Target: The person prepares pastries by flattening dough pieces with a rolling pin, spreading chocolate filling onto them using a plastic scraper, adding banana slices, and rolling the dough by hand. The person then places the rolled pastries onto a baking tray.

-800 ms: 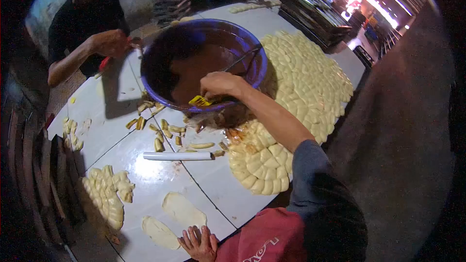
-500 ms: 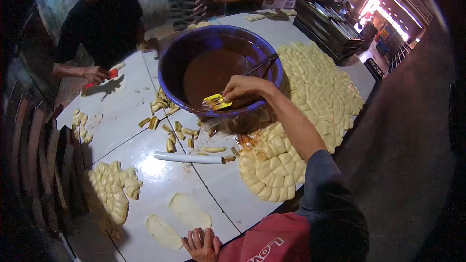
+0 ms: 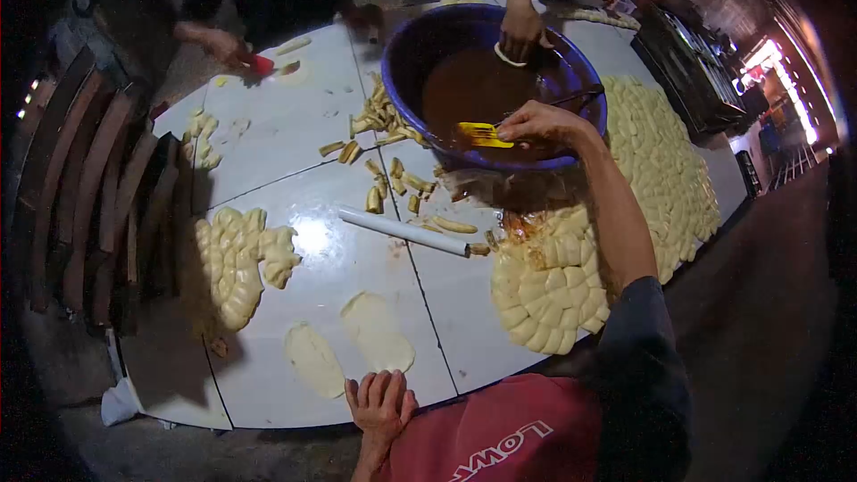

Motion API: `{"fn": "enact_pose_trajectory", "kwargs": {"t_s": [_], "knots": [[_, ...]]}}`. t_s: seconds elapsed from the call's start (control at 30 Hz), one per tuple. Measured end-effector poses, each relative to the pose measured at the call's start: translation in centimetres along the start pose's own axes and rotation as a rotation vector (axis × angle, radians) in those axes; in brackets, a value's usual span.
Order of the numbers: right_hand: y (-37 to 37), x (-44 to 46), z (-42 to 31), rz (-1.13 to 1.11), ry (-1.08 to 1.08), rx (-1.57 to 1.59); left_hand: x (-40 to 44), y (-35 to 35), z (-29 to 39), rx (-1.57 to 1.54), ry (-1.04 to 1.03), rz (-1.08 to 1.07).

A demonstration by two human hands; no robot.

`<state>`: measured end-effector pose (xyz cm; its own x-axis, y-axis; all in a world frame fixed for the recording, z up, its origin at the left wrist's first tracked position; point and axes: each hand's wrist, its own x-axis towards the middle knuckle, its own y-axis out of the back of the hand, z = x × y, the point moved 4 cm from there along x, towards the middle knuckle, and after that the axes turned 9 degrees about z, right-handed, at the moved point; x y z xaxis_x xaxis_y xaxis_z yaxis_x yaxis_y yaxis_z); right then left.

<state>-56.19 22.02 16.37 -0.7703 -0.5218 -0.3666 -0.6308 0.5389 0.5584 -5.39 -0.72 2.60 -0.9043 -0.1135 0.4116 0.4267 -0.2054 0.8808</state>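
Observation:
My right hand point(image 3: 544, 123) grips a yellow spatula-like tool point(image 3: 484, 135) above the brown filling point(image 3: 469, 94), inside the near rim of a large blue basin point(image 3: 406, 112). My left hand point(image 3: 382, 403) lies on the table edge with its fingers spread, holding nothing. Its fingertips are at the lower end of a flat oval dough piece point(image 3: 377, 332); a second flat oval point(image 3: 312, 359) lies to the left. A white pipe point(image 3: 403, 230) rests beyond them, near cut banana pieces point(image 3: 415, 180).
Dough pieces cover the table point(image 3: 312, 170) at right point(image 3: 656, 170) and lie in a patch at left point(image 3: 237, 259). Across the table, one person's hand point(image 3: 228, 46) holds a red-handled tool point(image 3: 261, 64); another person's hand point(image 3: 523, 31) holds something pale over the basin. Dark trays point(image 3: 687, 67) stand at back right.
The view has swung left. My right hand stays over the basin with the yellow tool, and another person's hand has come in over the basin from the far side.

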Motion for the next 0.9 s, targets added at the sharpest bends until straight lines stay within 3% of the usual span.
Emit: {"fn": "enact_pose_trajectory", "kwargs": {"t_s": [0.27,0.37,0.4,0.5,0.53,0.73,0.83,0.9], "knots": [[0.3,-0.4,-1.2,0.06,-0.032,-0.001,-0.2,-0.1,0.1,-0.062,0.03,0.007],[1.5,2.7,1.1,0.177,0.135,-0.189,-0.1,-0.2,0.1,-0.076,0.036,0.032],[1.5,2.7,0.9,0.245,0.088,-0.329,-0.3,-0.4,0.1,-0.079,0.035,0.06],[0.3,4.3,1.8,0.256,0.284,-0.697,-0.5,-0.3,0.0,-0.077,0.046,0.049],[-0.6,4.7,1.8,0.209,0.244,-0.764,-0.4,-0.4,0.0,-0.073,0.044,0.048],[-1.4,4.7,1.6,0.095,0.381,-0.431,-0.7,-0.4,-0.2,-0.077,0.04,0.058],[0.1,3.9,1.8,0.038,0.268,-0.274,-0.5,-0.4,-0.1,-0.093,0.043,0.065],[0.5,1.8,1.0,0.039,0.081,-0.218,-0.1,-0.2,0.0,-0.105,0.043,0.049]]}}
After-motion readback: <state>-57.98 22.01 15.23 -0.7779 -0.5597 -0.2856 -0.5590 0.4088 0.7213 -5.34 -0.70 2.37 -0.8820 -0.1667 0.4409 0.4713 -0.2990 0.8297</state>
